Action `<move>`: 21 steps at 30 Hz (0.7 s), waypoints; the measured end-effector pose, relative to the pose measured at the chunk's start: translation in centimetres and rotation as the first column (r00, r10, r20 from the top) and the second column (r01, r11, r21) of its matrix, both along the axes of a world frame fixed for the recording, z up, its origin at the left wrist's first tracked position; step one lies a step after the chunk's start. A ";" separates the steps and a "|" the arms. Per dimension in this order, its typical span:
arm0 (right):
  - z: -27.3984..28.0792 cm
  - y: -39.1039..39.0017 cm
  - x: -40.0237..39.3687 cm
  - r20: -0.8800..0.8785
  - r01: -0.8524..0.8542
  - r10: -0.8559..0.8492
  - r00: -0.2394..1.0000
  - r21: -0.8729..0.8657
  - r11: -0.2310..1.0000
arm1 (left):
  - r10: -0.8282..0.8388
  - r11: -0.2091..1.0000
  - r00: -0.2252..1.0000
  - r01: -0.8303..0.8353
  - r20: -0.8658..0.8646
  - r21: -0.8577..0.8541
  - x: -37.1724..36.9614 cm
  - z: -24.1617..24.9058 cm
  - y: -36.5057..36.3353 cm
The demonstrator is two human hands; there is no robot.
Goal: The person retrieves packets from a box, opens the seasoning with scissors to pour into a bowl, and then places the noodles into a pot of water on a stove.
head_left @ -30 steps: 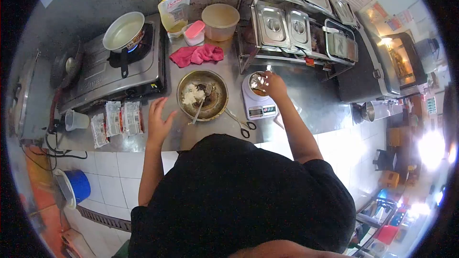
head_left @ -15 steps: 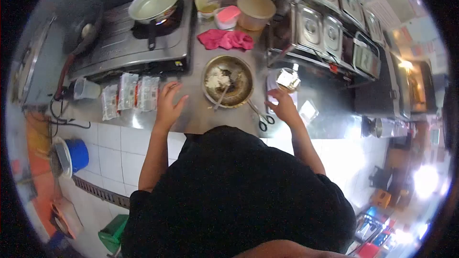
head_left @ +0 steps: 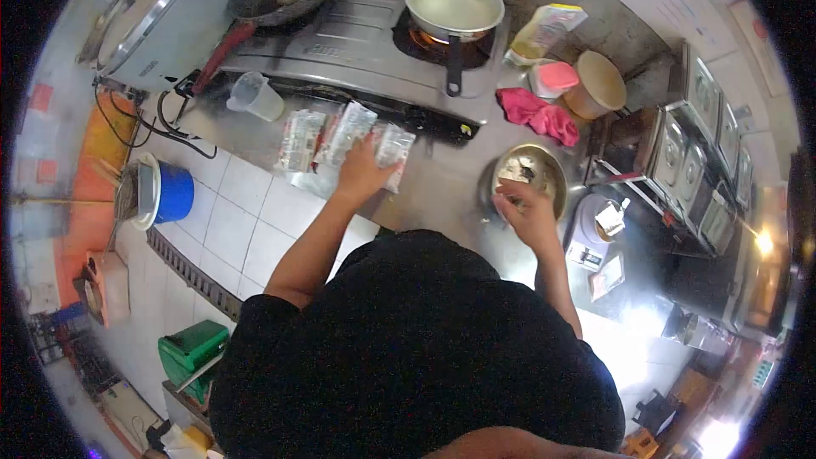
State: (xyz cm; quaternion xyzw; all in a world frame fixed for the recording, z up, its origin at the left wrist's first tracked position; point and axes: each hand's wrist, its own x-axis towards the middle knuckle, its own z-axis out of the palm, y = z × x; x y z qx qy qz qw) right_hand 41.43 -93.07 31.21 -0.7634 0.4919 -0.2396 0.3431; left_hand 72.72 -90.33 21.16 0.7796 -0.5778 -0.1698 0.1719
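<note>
My left hand [head_left: 365,172] reaches over the clear packets, its spread fingers touching the middle packet [head_left: 347,134] and the right packet [head_left: 392,153]. Another packet [head_left: 300,140] lies to their left. My right hand [head_left: 529,208] is raised over the near edge of the metal bowl [head_left: 554,172], fingers apart and partly curled, with nothing visible in it. Pale and dark food shows inside the bowl; my hand hides part of it. To the right of the bowl stands a scale [head_left: 592,229] with a small container [head_left: 609,218] on top.
A pan of liquid [head_left: 454,4] sits over a lit burner at the back, its handle pointing toward me. Near it are a pink cloth [head_left: 537,116], a brown tub [head_left: 595,85] and a pouch [head_left: 544,31]. A plastic cup [head_left: 256,97] stands left of the packets.
The view has swung left. My left hand has moved from beside the packets onto them. My right hand has left the scale area and is now over the bowl.
</note>
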 end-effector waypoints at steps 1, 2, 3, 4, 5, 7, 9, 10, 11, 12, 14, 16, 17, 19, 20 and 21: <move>-0.5 -0.3 2.1 0.016 -0.077 0.077 0.997 0.021 0.997 | 0.006 0.994 1.000 -0.004 -0.019 0.107 0.0 0.8 -0.3; -0.8 -0.5 4.0 0.031 -0.150 0.149 0.988 0.042 0.988 | 0.000 0.995 1.000 0.002 -0.020 0.104 0.0 0.4 -0.3; -0.9 -0.8 5.9 -0.009 -0.174 0.175 0.985 0.038 0.984 | -0.076 0.996 0.996 0.074 0.055 0.043 0.1 -0.5 -0.3; -1.3 -1.1 7.5 -0.013 -0.165 0.166 0.986 0.037 0.986 | -0.148 0.989 0.980 0.151 0.132 -0.013 0.2 -1.0 -0.5; -2.3 -1.4 9.0 0.040 -0.152 0.149 0.988 0.113 0.982 | -0.148 0.983 0.988 0.142 0.041 0.115 0.5 -1.6 -0.9; -5.4 -1.7 11.4 0.088 -0.127 0.112 0.990 0.191 0.973 | -0.219 0.967 0.975 0.213 0.028 0.140 0.9 -1.3 -0.8; -9.8 -1.9 13.1 -0.011 -0.093 0.093 0.996 -0.002 0.996 | -0.294 0.944 0.956 0.288 0.015 0.159 1.1 -0.4 -0.7; -11.4 -2.0 13.9 -0.014 -0.073 0.073 0.997 -0.002 0.997 | -0.351 0.917 0.936 0.346 -0.006 0.197 1.1 0.2 -0.6; -12.8 -2.1 14.6 -0.043 -0.059 0.054 0.998 -0.107 0.993 | -0.410 0.884 0.912 0.405 -0.027 0.232 1.2 0.6 -0.5; -12.9 -2.2 15.2 -0.070 -0.045 0.030 0.997 -0.211 0.976 | -0.433 0.875 0.901 0.427 -0.026 0.229 1.4 0.6 -0.5; -12.8 -2.2 15.3 -0.063 0.003 -0.006 0.998 -0.045 0.999 | -0.451 0.864 0.870 0.481 -0.197 0.147 1.9 0.1 -0.5; -11.4 -2.2 15.6 -0.048 0.044 -0.039 0.998 0.113 0.993 | -0.518 0.847 0.826 0.532 -0.221 0.001 2.5 -0.6 -0.4; -10.4 -1.9 15.7 0.043 0.047 -0.055 0.998 0.167 0.985 | -0.566 0.824 0.786 0.549 -0.247 -0.139 2.8 -0.9 -0.4; -7.7 -2.2 15.6 0.133 0.059 -0.088 0.987 0.208 0.976 | -0.624 0.781 0.732 0.569 -0.275 -0.256 3.4 -0.2 -0.7; -6.0 -2.4 15.3 0.107 0.053 -0.083 0.991 0.255 0.966 | -0.662 0.746 0.682 0.560 -0.310 -0.361 3.6 0.2 -0.8; -4.2 -2.5 15.2 0.081 0.047 -0.075 0.994 0.303 0.952 | -0.686 0.717 0.668 0.553 -0.289 -0.424 3.9 1.1 -0.8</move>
